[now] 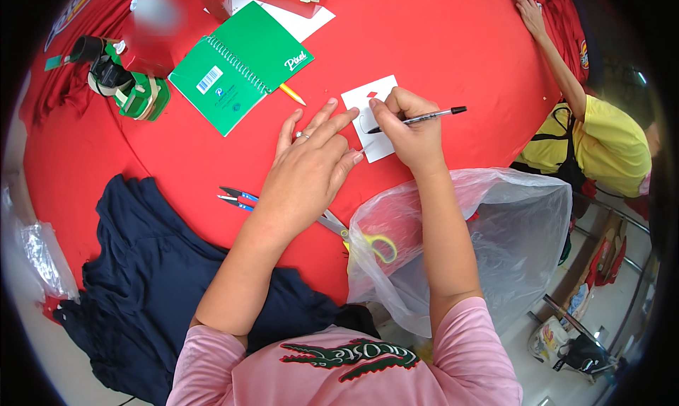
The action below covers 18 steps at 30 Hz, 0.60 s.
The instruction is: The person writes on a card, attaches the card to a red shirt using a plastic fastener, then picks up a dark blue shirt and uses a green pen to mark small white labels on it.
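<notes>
A small white card (373, 102) lies on the red table cloth (438, 45). My right hand (410, 134) grips a black pen (424, 117) with its tip on the card. My left hand (308, 169) lies flat beside the card, fingers spread, fingertips touching the card's left and lower edge. A ring shows on one finger.
A green spiral notebook (237, 66) and a yellow pencil (291, 93) lie beyond my left hand. Scissors with yellow-green handles (368, 242) and blue snips (237, 197) lie under my left forearm. A clear plastic bag (495, 243), dark blue garment (155, 286), green tape dispenser (138, 91). Another person (594, 134) sits right.
</notes>
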### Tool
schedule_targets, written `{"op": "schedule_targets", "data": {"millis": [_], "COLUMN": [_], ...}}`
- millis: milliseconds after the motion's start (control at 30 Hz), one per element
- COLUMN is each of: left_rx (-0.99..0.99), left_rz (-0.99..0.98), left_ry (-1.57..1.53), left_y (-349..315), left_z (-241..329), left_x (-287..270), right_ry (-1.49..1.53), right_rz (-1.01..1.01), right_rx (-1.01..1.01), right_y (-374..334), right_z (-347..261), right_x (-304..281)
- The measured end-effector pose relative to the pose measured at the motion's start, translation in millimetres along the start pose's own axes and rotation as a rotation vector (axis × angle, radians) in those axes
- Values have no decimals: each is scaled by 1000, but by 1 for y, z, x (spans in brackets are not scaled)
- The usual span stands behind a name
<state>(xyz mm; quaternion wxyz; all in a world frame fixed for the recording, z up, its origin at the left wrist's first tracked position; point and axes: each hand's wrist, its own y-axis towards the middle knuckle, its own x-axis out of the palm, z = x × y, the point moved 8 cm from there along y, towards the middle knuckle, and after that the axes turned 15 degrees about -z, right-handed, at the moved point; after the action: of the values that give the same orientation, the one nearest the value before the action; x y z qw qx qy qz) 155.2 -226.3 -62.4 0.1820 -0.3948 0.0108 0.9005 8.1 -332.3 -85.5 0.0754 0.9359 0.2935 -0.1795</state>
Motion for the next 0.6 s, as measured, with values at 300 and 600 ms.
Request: {"op": "schedule_targets", "data": {"millis": [300,600], "left_rx": [-26,-37], "left_rz": [-11,-21], "left_ry": [-14,-19], "left_y": [3,4], "left_z": [0,0], "left_x": [0,0], "right_ry": [41,29], "right_rz": [123,111], "right_rx": [12,9], "right_y": [-1,-2], "right_z": [0,5], "right_x": [-7,-18]}}
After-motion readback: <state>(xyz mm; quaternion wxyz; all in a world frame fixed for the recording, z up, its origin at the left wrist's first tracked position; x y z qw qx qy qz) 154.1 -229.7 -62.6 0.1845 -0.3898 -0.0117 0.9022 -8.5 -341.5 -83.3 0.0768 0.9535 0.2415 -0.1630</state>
